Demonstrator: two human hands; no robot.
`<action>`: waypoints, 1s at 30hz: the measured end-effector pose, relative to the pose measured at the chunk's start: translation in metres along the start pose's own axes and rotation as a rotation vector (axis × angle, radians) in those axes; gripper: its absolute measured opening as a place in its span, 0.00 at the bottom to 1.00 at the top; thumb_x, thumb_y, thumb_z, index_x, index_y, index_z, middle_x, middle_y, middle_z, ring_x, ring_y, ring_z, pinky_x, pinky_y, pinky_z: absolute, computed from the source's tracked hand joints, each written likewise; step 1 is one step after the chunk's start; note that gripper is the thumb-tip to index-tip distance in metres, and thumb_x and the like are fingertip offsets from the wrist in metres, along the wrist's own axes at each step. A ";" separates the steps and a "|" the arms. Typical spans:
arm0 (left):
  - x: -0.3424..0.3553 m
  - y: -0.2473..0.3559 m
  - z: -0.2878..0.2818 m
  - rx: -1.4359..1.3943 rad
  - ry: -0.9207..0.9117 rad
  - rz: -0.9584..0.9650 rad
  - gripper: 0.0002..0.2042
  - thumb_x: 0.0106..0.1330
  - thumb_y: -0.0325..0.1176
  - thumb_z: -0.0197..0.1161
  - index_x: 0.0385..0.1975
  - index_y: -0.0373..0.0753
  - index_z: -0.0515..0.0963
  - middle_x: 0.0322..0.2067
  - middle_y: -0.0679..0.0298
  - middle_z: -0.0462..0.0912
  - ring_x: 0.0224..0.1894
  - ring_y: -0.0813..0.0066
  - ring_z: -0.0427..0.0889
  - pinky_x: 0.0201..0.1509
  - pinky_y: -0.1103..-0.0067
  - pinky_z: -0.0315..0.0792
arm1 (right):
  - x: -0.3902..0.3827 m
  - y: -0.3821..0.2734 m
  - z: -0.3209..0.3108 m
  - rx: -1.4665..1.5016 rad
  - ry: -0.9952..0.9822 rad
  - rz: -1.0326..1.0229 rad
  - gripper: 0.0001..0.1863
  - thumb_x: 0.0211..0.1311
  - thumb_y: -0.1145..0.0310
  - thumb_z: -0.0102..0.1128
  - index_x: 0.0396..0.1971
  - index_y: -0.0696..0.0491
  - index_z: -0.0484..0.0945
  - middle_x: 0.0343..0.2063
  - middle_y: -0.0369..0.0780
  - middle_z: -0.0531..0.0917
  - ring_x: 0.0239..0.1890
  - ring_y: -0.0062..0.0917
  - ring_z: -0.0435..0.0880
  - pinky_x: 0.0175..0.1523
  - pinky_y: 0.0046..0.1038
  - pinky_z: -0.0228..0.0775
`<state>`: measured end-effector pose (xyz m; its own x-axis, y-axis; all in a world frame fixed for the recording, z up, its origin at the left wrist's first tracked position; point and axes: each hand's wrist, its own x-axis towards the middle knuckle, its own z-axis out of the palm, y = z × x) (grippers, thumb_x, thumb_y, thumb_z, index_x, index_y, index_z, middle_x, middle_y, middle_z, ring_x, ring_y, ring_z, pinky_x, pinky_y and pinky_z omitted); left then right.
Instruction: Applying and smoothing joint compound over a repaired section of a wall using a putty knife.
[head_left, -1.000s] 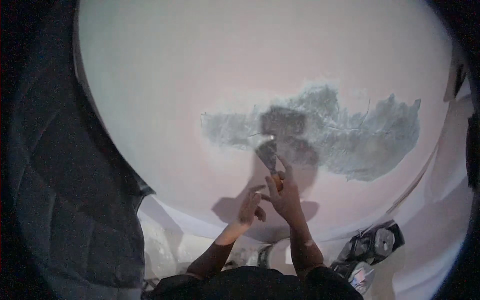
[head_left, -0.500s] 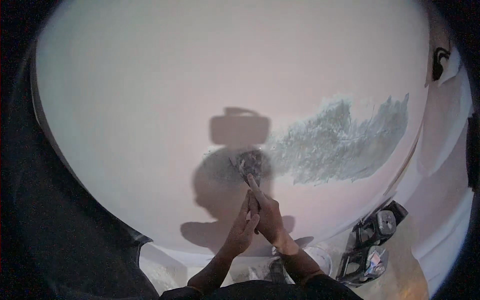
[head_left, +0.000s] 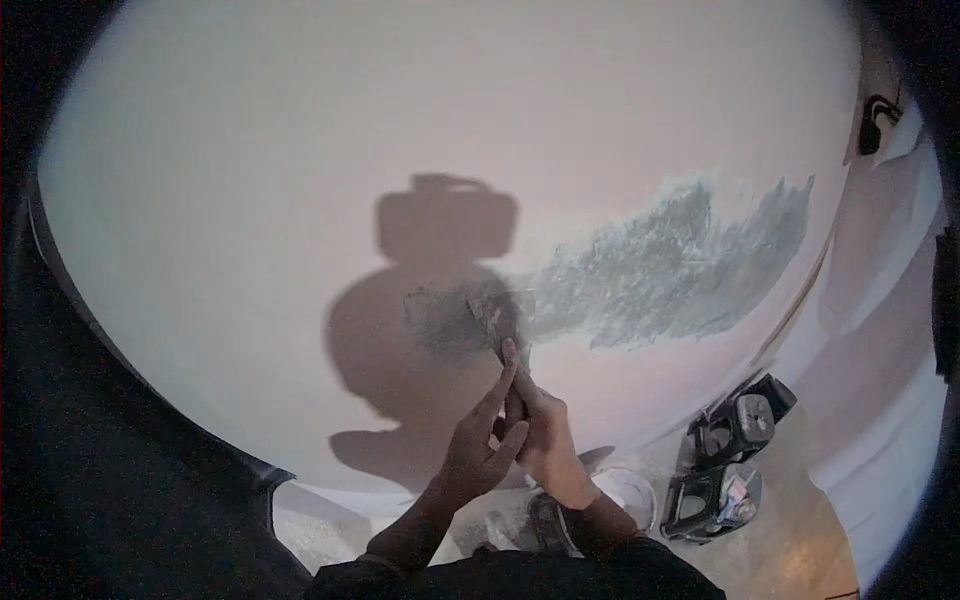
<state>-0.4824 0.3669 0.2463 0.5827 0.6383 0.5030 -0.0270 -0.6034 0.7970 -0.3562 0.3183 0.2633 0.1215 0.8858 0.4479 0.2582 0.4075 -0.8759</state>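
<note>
Putty knife with a broad, grey-smeared blade [head_left: 495, 318], at the frame's centre, meets the left part of a rough grey plaster patch [head_left: 650, 275] on the pale pinkish wall [head_left: 240, 200]. The right hand [head_left: 548, 440] has its fingers wrapped around the handle; the left hand [head_left: 478, 450] lies alongside, fingers nearly straight, thumb spread.

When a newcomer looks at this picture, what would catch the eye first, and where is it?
Probably the rough grey patch, stretching from the centre to the right across the pale surface. A large dark shadow falls over its left end. Just below centre, the left hand and right hand meet at a scraper.
</note>
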 end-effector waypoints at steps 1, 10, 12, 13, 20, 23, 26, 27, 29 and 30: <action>0.000 0.002 -0.003 0.067 0.006 0.051 0.34 0.69 0.35 0.55 0.71 0.40 0.47 0.52 0.42 0.74 0.34 0.67 0.79 0.38 0.73 0.74 | 0.000 0.005 0.002 -0.037 0.019 0.007 0.36 0.57 0.80 0.52 0.68 0.56 0.56 0.26 0.39 0.76 0.28 0.17 0.71 0.31 0.23 0.68; 0.005 0.012 -0.003 0.107 -0.009 0.040 0.34 0.67 0.33 0.57 0.71 0.40 0.48 0.55 0.44 0.72 0.33 0.69 0.78 0.36 0.76 0.74 | 0.002 -0.005 0.001 -0.346 0.064 -0.008 0.35 0.60 0.70 0.51 0.69 0.45 0.55 0.34 0.55 0.79 0.32 0.46 0.82 0.38 0.37 0.74; 0.005 0.004 -0.010 0.046 -0.005 0.029 0.34 0.66 0.32 0.57 0.71 0.40 0.49 0.57 0.45 0.71 0.34 0.70 0.79 0.36 0.77 0.74 | 0.011 -0.011 0.005 -0.320 0.078 0.033 0.33 0.61 0.69 0.50 0.68 0.46 0.57 0.35 0.55 0.79 0.33 0.48 0.82 0.38 0.38 0.74; 0.006 0.001 -0.013 -0.009 0.008 0.017 0.34 0.66 0.32 0.57 0.71 0.40 0.50 0.58 0.45 0.70 0.35 0.71 0.80 0.35 0.77 0.74 | 0.013 -0.013 0.007 -0.289 0.083 0.065 0.31 0.61 0.68 0.49 0.67 0.46 0.59 0.37 0.56 0.79 0.33 0.49 0.82 0.38 0.38 0.74; 0.014 0.016 -0.017 0.074 0.034 -0.023 0.35 0.62 0.30 0.59 0.70 0.42 0.52 0.61 0.46 0.68 0.34 0.69 0.82 0.36 0.76 0.76 | 0.001 0.008 0.015 -0.374 0.145 0.098 0.31 0.57 0.75 0.46 0.64 0.52 0.64 0.28 0.57 0.78 0.32 0.54 0.80 0.36 0.34 0.72; 0.017 0.023 -0.021 0.124 0.025 -0.006 0.36 0.61 0.29 0.60 0.70 0.42 0.52 0.61 0.46 0.68 0.32 0.67 0.83 0.35 0.76 0.77 | 0.005 0.004 0.017 -0.378 0.202 -0.063 0.29 0.57 0.76 0.44 0.63 0.52 0.65 0.28 0.57 0.78 0.32 0.54 0.80 0.37 0.36 0.73; 0.021 0.015 -0.019 0.166 0.058 -0.009 0.36 0.61 0.29 0.60 0.70 0.42 0.52 0.58 0.46 0.71 0.32 0.67 0.83 0.33 0.76 0.77 | 0.011 0.004 0.017 -0.417 0.223 -0.092 0.29 0.58 0.76 0.44 0.63 0.53 0.66 0.28 0.58 0.78 0.31 0.53 0.80 0.37 0.37 0.73; 0.024 0.016 -0.021 0.163 0.070 0.039 0.36 0.61 0.30 0.60 0.70 0.43 0.52 0.56 0.47 0.72 0.32 0.67 0.83 0.33 0.75 0.77 | 0.011 0.003 0.017 -0.408 0.202 -0.057 0.31 0.58 0.76 0.45 0.65 0.47 0.62 0.31 0.59 0.78 0.31 0.54 0.80 0.37 0.40 0.73; 0.024 0.018 -0.023 0.159 0.077 0.084 0.36 0.61 0.30 0.61 0.70 0.43 0.52 0.54 0.47 0.73 0.32 0.66 0.83 0.32 0.75 0.77 | 0.007 0.001 0.018 -0.398 0.185 -0.017 0.34 0.59 0.76 0.45 0.68 0.42 0.58 0.34 0.61 0.78 0.30 0.54 0.79 0.37 0.43 0.73; 0.024 0.019 -0.023 0.166 0.076 0.065 0.36 0.61 0.30 0.61 0.70 0.43 0.52 0.52 0.48 0.74 0.32 0.66 0.83 0.32 0.75 0.78 | 0.007 -0.002 0.018 -0.403 0.172 0.005 0.34 0.59 0.76 0.45 0.68 0.42 0.58 0.34 0.61 0.78 0.31 0.54 0.79 0.37 0.43 0.73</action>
<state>-0.4880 0.3816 0.2809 0.5212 0.6257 0.5803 0.0750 -0.7110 0.6992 -0.3733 0.3280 0.2647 0.2731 0.8236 0.4971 0.6067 0.2536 -0.7534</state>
